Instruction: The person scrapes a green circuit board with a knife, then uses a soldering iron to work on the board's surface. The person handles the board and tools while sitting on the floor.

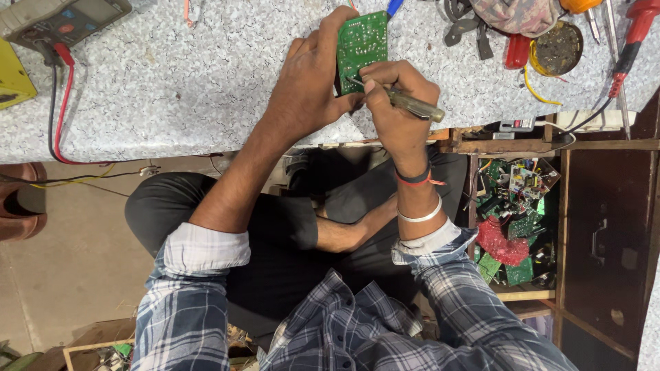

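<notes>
L hand (309, 82) holds green circuit board (362, 42); R hand (395, 103) presses screwdriver (405, 103) on it

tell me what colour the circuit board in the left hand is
Green circuit board, seen in the head view.

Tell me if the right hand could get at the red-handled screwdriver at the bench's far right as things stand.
Probably yes, but not freely: the right hand is shut on a clear-handled screwdriver worked against the green circuit board. The red-handled screwdriver lies on the worktop with nothing blocking the way.
</notes>
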